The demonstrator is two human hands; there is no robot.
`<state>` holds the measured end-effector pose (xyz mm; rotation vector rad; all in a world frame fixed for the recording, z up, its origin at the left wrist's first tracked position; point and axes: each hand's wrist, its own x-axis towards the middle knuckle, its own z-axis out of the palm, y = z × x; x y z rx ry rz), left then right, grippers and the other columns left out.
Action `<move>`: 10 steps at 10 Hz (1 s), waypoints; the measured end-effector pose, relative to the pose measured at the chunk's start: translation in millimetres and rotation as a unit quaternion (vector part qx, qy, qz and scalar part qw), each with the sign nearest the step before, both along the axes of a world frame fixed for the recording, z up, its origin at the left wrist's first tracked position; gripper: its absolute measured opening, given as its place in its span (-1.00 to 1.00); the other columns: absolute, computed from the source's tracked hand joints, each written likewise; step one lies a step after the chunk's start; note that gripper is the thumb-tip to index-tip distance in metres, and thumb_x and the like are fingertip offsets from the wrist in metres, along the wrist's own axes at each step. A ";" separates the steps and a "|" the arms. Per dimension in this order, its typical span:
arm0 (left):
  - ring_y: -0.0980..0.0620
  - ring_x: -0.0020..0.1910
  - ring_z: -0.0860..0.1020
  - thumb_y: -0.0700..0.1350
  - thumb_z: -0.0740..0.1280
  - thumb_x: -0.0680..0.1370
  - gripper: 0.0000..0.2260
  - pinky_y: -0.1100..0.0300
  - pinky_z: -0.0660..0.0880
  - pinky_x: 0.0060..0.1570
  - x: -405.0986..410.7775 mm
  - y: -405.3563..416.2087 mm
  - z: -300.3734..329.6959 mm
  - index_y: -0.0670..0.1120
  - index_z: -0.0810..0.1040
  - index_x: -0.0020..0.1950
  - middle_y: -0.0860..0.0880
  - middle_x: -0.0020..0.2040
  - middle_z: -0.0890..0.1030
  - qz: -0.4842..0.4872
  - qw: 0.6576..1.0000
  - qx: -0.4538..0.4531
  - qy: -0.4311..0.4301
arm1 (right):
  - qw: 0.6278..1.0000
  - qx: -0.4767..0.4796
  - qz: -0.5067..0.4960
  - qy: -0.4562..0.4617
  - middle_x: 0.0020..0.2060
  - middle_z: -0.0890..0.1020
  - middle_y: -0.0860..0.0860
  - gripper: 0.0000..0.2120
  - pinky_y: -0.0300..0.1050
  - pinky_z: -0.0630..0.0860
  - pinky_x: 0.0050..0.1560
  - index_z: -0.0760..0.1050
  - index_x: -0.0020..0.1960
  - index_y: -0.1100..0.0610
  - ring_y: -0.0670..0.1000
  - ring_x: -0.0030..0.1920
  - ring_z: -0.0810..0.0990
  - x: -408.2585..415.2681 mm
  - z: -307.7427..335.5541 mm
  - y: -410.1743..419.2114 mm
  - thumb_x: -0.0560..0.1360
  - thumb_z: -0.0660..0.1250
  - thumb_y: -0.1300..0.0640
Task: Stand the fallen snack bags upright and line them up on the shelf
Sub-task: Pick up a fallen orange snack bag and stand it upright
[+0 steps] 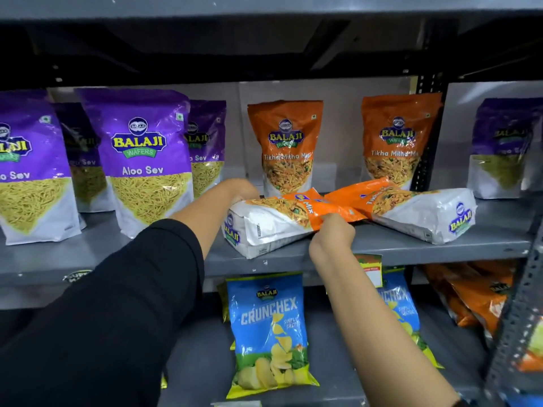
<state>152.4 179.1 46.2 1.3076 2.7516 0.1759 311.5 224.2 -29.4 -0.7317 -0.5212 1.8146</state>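
Two orange Tikha Mitha Mix bags lie flat on the grey shelf (411,245). The nearer fallen bag (273,223) rests at the shelf's front edge, its white base toward me. My left hand (239,190) grips its far left end. My right hand (332,235) pinches its orange top edge from the front. The second fallen bag (411,210) lies to the right, its top overlapping the first bag. Behind them stand two upright orange bags, one in the middle (286,148) and one further right (396,139).
Several purple Aloo Sev bags (144,160) stand upright at the left, another (502,148) at the far right. Below, blue Crunchex bags (270,333) and orange bags (476,295) fill the lower shelf. A perforated metal post (517,318) runs down the right.
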 end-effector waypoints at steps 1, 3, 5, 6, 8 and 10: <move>-0.05 -0.27 0.53 -0.18 0.22 0.57 -0.60 0.17 0.41 -0.40 11.6 -13.5 8.1 -0.34 0.43 0.37 -0.17 -0.16 0.54 0.032 0.990 0.123 -0.053 | 0.998 -0.013 0.052 0.042 -0.25 0.54 0.05 -0.87 -0.15 0.55 -0.17 0.54 -0.04 0.19 0.01 -0.28 0.53 -2.5 1.3 0.5 0.57 0.25 0.34; 0.07 -0.50 0.38 -0.08 0.35 0.54 -0.84 0.35 0.28 -0.58 16.2 -32.5 19.2 -0.17 0.59 -0.12 -0.01 -0.45 0.47 0.063 0.892 0.411 -0.179 | 0.997 0.035 0.017 0.068 -0.19 0.69 0.01 -0.76 0.04 0.62 0.02 0.57 -0.15 0.11 0.08 -0.14 0.68 -15.6 -11.3 -35.3 0.59 0.33 -0.02; 0.03 -0.40 0.47 0.00 0.42 0.47 -0.70 0.15 0.48 -0.28 15.8 -70.6 12.5 -0.10 0.56 -0.43 -0.05 -0.43 0.55 0.034 0.736 0.624 -0.260 | 0.988 0.126 -0.015 0.090 -0.24 0.69 0.04 -0.75 -0.23 0.58 -0.38 0.58 -0.10 0.21 -0.08 -0.42 0.67 -8.6 22.4 -25.4 0.61 0.31 0.04; -0.03 -0.19 0.57 0.04 0.40 0.46 -0.77 -0.02 0.56 -0.09 7.7 -81.0 0.3 -0.04 0.64 -0.33 -0.17 -0.19 0.68 0.022 0.674 0.675 -0.300 | 0.973 0.216 0.009 0.084 -0.11 0.74 0.13 -0.67 -0.09 0.67 -0.21 0.59 0.10 0.30 0.02 -0.23 0.74 -11.1 47.7 -13.5 0.57 0.35 0.01; 0.03 -0.29 0.51 -0.09 0.31 0.58 -0.76 0.22 0.52 -0.19 2.4 -79.7 -22.3 -0.06 0.54 -0.30 -0.12 -0.28 0.55 0.048 0.618 0.732 -0.284 | 0.954 0.268 -0.002 0.134 -0.40 0.59 -0.04 -0.76 -0.24 0.51 -0.40 0.49 -0.20 0.16 -0.14 -0.44 0.55 -20.7 72.5 15.0 0.56 0.37 0.05; 0.09 -0.38 0.39 -0.10 0.29 0.59 -0.71 0.16 0.34 -0.24 -13.0 -72.7 -37.2 -0.05 0.43 -0.34 0.00 -0.38 0.43 0.092 0.554 0.776 -0.288 | 0.946 0.292 0.116 0.075 -0.10 0.74 0.04 -0.73 -0.09 0.62 -0.11 0.47 0.04 0.09 -0.04 -0.18 0.72 -20.8 51.1 -3.4 0.64 0.17 -0.10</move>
